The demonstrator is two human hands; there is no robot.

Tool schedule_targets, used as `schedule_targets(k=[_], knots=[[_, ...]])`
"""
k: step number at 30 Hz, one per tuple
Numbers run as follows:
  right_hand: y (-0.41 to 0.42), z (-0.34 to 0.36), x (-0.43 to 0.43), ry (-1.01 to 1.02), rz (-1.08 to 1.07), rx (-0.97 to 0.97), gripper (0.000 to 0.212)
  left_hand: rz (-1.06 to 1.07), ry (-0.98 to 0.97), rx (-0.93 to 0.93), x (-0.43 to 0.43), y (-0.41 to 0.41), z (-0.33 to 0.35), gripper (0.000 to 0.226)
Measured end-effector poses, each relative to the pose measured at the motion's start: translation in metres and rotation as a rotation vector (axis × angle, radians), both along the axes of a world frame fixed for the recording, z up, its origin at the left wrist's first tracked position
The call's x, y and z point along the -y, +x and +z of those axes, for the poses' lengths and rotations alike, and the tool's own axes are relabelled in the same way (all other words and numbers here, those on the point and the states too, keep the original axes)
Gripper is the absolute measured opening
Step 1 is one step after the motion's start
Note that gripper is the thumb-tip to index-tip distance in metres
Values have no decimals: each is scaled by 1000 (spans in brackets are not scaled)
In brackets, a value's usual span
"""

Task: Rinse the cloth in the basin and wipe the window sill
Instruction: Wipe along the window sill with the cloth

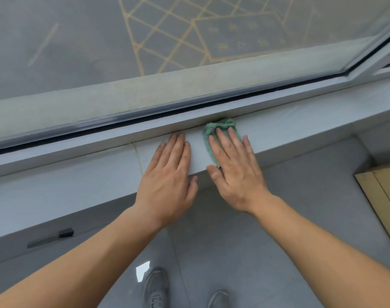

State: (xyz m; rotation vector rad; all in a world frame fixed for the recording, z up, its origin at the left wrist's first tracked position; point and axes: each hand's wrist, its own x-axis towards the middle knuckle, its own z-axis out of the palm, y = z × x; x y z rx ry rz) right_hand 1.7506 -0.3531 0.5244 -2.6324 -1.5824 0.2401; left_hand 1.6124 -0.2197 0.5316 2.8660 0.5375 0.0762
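1 head view looks steeply down, close over the sill (pixel 78 187). It faces the window (pixel 100 52), with floor (pixel 256 252) below.

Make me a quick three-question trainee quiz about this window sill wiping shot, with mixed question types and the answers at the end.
1. True or false: the left hand presses the green cloth.
2. Which lies under the right hand? A) a sponge B) the green cloth C) a brush
3. Fill in: both palms lie flat on the white ____.

Key: 1 false; 2 B; 3 sill
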Motion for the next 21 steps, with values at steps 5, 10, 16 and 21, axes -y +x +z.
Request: schedule_targets(k=[5,10,16,21], knots=[[94,5,44,-35,-274,22,71,20,15,-10,10,17,-1,72],[126,3,60,-29,-454,36,76,18,42,-28,25,36,0,72],[120,1,70,-28,5,40,68,-27,43,-32,66,93,-1,74],[224,-1,110,4,-445,19,74,29,55,-46,93,133,-3,75]])
